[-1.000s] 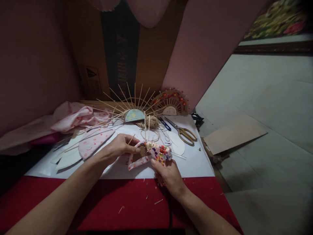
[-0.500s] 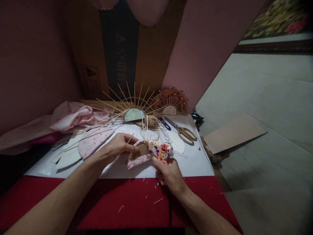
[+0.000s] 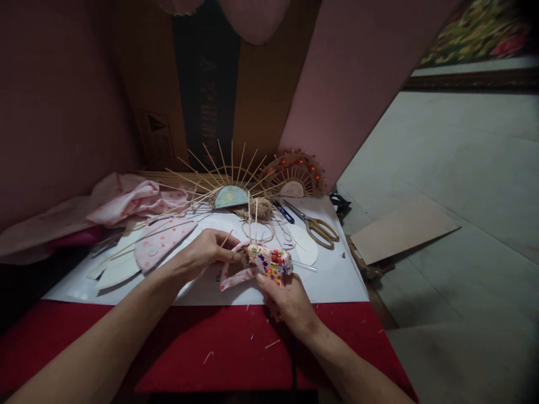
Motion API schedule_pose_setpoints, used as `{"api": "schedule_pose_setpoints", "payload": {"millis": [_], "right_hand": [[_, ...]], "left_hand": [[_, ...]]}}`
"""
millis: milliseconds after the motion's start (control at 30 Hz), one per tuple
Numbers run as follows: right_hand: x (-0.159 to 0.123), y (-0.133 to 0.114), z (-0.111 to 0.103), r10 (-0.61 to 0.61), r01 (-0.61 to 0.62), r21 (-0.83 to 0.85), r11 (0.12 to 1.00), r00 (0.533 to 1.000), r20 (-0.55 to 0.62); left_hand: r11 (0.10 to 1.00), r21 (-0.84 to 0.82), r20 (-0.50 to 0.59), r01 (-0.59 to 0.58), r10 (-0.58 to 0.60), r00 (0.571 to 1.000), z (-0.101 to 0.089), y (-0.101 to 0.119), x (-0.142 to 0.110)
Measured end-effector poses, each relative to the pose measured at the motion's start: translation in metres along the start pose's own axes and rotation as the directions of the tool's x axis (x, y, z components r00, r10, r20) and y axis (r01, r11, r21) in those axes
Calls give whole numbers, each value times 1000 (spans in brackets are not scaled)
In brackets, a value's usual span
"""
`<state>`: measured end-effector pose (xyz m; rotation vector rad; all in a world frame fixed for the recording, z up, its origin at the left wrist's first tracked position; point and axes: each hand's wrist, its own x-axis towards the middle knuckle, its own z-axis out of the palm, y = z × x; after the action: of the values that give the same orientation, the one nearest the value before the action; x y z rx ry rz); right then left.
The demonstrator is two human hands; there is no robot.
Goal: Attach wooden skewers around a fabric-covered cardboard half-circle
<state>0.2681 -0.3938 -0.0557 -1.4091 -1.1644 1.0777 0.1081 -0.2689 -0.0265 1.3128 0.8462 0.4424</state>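
Note:
My right hand is wrapped round the grip of a glue gun with a colourful flowered body. A clear glue stick pokes out of its back end, and its nozzle points left. My left hand pinches the upper edge of a cardboard half-round trimmed with pink dotted fabric. Thin bamboo sticks rise from this piece, one standing nearly upright. The nozzle lies over the cardboard close to my left fingertips; the exact spot it touches is hidden behind the gun.
Behind stand a stick fan with a light blue base and a decorated fan. A twine ball, a blue cutter and scissors lie right of centre. Dotted fabric and a dotted half-round lie left.
The glue gun has moved slightly left and over the cardboard, covering more of it. My left hand keeps its hold on the piece, which has shifted a little.

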Motion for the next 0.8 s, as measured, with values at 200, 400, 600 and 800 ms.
{"api": "schedule_pose_setpoints", "payload": {"millis": [200,400,600,800], "right_hand": [[1,3,-2,47,-48,-31,998,998,-30],[1,4,-2,39,-40,-35,999,999,-28],[-1,-2,0,45,-45,-19,999,999,10],[1,2,-3,67,-69,-43,997,996,-54]], "left_hand": [[1000,-4,7,12,-12,1000,0,-4,1],[1000,0,24,-5,5,1000,0,-6,2],[1000,-4,2,-4,4,1000,1,-5,3],[1000,6,-13,-2,2,1000,1,-5,2]]}}
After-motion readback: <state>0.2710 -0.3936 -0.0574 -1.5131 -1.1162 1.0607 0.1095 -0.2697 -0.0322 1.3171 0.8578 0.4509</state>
